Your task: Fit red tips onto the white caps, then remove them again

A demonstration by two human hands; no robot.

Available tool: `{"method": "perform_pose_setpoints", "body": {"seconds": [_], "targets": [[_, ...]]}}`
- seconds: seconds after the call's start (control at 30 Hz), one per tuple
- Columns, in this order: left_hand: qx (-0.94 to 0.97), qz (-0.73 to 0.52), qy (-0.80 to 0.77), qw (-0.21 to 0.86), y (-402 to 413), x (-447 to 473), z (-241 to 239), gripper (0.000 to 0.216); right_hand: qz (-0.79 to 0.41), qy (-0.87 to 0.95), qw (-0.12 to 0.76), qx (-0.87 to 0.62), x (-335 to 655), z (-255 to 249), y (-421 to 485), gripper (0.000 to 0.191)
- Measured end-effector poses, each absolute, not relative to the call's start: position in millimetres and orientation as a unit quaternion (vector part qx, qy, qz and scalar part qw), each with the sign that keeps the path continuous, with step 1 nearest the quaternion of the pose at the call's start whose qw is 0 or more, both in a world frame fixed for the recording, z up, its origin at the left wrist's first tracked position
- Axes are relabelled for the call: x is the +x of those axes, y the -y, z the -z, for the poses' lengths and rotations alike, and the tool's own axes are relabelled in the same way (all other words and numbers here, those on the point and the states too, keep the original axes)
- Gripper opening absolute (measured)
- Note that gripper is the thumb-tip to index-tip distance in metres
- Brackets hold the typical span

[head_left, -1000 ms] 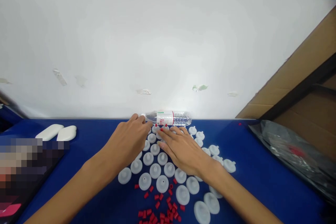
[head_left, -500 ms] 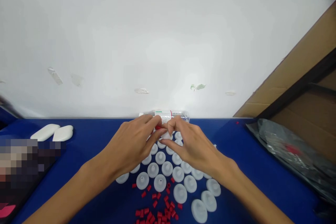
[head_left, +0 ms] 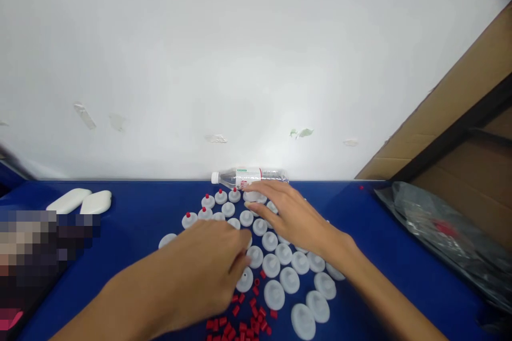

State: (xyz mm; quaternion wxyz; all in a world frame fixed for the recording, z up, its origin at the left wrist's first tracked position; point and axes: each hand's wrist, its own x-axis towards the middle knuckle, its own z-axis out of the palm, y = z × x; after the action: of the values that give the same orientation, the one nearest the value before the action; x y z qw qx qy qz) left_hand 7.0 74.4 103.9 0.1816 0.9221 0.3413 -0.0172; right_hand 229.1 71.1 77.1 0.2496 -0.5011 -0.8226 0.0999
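Observation:
My left hand (head_left: pixel 212 266) is blurred by motion over the left part of the white round plastic lids (head_left: pixel 271 265). Its fingers curl downward, and what they may hold is hidden. Just below it lies a pile of small red caps (head_left: pixel 243 326). My right hand (head_left: pixel 284 208) reaches to the far row, with thumb and fingers around a white lid (head_left: pixel 252 196); the fingers cover part of its top. Left of that lid, several white lids carry red caps on their nozzles, such as the red-capped lid (head_left: pixel 221 197).
A clear plastic bottle (head_left: pixel 272 175) lies on its side against the white wall (head_left: pixel 256 64). Two white rounded objects (head_left: pixel 69 201) rest at the left on the blue table (head_left: pixel 132 213). A cardboard box (head_left: pixel 440 101) and a clear plastic bag (head_left: pixel 424 224) are at the right.
The hands have parted. My left hand has come down and nearer over the lids, while my right hand stays by the far row with a white lid. Red-capped lids at the far left are uncovered.

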Motion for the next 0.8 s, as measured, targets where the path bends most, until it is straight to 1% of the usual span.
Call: {"method": "perform_pose_setpoints", "body": {"seconds": [0.1,0.17,0.4,0.63,0.8], "targets": [[0.929,0.098,-0.316,0.164,-61.6,11.1,-92.7,0.013,-0.115,0.838,0.197,-0.496,224.2,-66.4,-69.5,0.050],[0.928,0.137,-0.308,0.159,-57.4,14.6,-92.0,0.008,-0.125,0.846,0.167,-0.491,222.3,-61.0,-68.5,0.054],[0.910,0.214,-0.304,0.181,-51.8,25.1,-109.3,0.014,-0.135,0.846,0.124,-0.501,220.7,-52.1,-68.1,0.059],[0.916,0.210,-0.297,0.172,-50.0,28.2,-101.9,0.017,-0.122,0.844,0.120,-0.509,220.6,-53.2,-69.8,0.057],[0.922,0.192,-0.293,0.168,-48.5,27.8,-100.9,0.014,-0.111,0.842,0.126,-0.512,220.3,-53.8,-70.4,0.055]]}}
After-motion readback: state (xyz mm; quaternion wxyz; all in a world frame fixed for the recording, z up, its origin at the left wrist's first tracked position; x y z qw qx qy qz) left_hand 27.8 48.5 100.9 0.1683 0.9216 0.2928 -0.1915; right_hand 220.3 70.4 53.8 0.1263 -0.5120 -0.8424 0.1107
